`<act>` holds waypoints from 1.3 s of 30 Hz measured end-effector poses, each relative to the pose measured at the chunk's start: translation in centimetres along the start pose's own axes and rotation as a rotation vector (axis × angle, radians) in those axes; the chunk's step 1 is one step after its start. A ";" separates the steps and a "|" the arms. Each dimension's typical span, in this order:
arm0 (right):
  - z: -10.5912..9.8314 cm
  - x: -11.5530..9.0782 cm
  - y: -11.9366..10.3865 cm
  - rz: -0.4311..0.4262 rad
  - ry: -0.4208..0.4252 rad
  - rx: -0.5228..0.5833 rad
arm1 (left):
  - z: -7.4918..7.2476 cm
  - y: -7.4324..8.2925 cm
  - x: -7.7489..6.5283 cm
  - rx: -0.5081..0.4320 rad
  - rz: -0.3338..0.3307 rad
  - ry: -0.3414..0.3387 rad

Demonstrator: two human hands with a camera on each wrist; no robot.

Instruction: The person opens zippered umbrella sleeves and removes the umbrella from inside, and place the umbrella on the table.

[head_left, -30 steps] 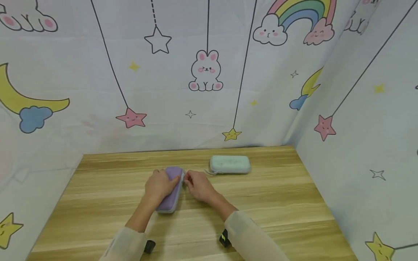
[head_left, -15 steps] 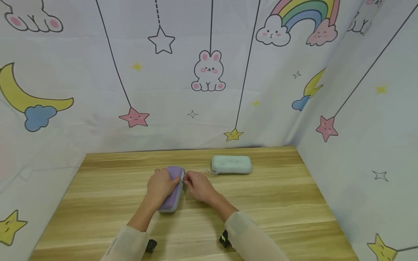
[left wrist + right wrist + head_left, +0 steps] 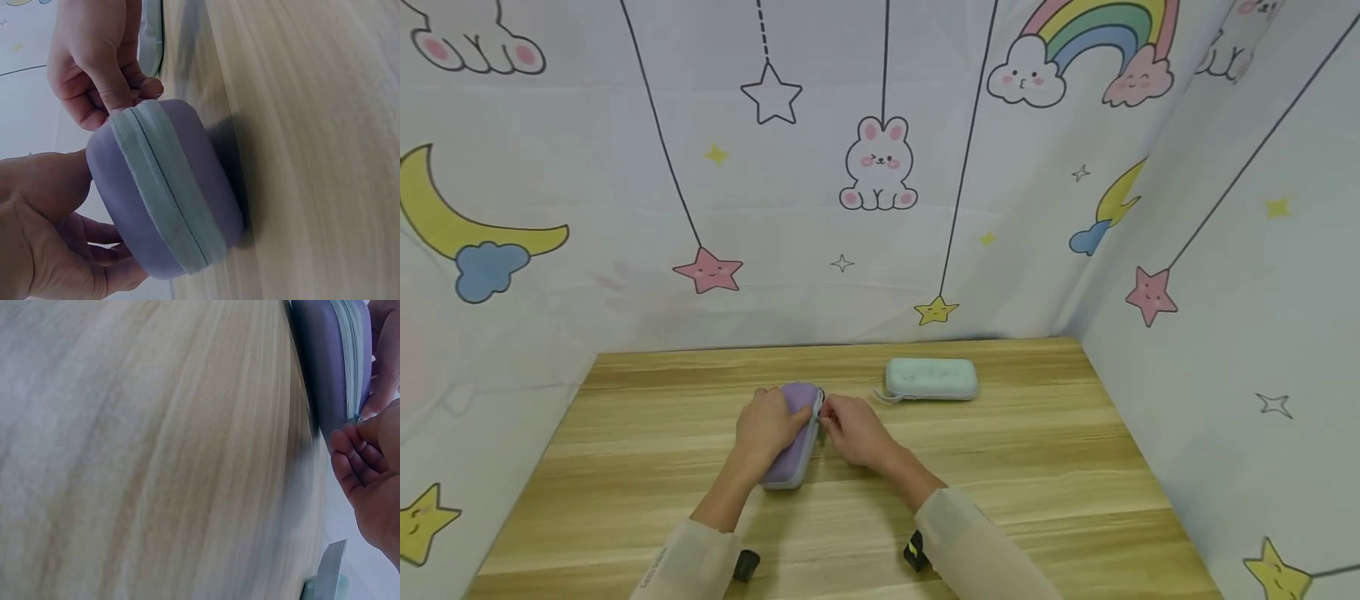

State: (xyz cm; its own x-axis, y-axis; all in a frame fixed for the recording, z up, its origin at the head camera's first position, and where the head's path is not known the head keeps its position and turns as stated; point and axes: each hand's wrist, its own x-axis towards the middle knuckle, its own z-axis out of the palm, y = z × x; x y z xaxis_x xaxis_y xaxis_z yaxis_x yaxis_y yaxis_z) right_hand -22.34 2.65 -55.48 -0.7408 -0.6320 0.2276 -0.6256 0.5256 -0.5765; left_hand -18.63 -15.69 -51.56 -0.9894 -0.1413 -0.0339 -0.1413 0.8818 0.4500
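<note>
A purple zip case (image 3: 790,454) with a pale grey zip band lies on the wooden table, its long side slanting away. My left hand (image 3: 765,429) grips it from the left, thumb across the top. At the far part of its right side, my right hand (image 3: 853,429) pinches at the zip, fingertips curled in. The right wrist view shows a small zip slider (image 3: 357,417) right at the thumb and fingertips of that hand. In the left wrist view, the zip band (image 3: 169,187) at the case's near end shows a closed seam. The zip pull itself is hidden by the fingers.
A mint green case (image 3: 931,379) with a wrist strap (image 3: 889,397) lies at the back of the wooden table (image 3: 1037,467), right of the hands. White cloth (image 3: 805,308) with cartoon prints hangs behind and to both sides. Black wrist devices (image 3: 916,550) show beside both sleeves.
The head view has shifted slightly. My right hand has edged a little left and nearer along the zip. The left hand keeps its grip on the purple zip case.
</note>
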 end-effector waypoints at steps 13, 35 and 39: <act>0.3 0.3 0.1 0.014 0.073 -0.087 | -0.7 0.1 -0.1 -0.004 0.007 -0.025; 0.1 1.5 1.7 0.056 0.118 -0.130 | -0.9 0.1 -0.4 0.007 0.006 -0.096; 0.0 1.7 1.8 0.082 0.098 -0.130 | -1.0 0.3 -0.6 0.016 0.009 -0.094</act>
State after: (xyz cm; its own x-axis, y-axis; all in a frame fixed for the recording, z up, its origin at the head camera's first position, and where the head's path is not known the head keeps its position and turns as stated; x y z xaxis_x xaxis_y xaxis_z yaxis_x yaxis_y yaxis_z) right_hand -24.70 2.53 -56.16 -0.8070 -0.5286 0.2634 -0.5838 0.6466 -0.4910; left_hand -18.03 -15.79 -50.56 -0.9893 -0.0910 -0.1140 -0.1321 0.8900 0.4364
